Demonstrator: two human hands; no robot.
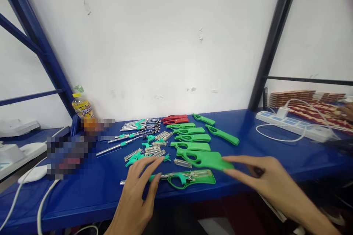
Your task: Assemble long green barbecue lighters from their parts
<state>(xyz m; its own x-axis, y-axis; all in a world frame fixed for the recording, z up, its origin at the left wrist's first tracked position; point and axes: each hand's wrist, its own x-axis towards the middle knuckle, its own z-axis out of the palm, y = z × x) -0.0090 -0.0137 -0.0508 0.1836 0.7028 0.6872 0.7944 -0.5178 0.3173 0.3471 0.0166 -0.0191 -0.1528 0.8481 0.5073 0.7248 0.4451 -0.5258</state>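
My left hand hovers low over the blue bench, fingers spread and open, its fingertips at a half-assembled green lighter body with a metal tube. My right hand reaches in from the right, fingers stretched out, tips touching a green plastic lighter shell; it grips nothing. Beyond lie more green shells, two red shells, and a cluster of small metal and teal inner parts.
Long metal tubes lie at the back left beside a yellow-capped bottle. A white power strip with cable and stacked red packs are at right. Blue rack posts and a dark post frame the bench.
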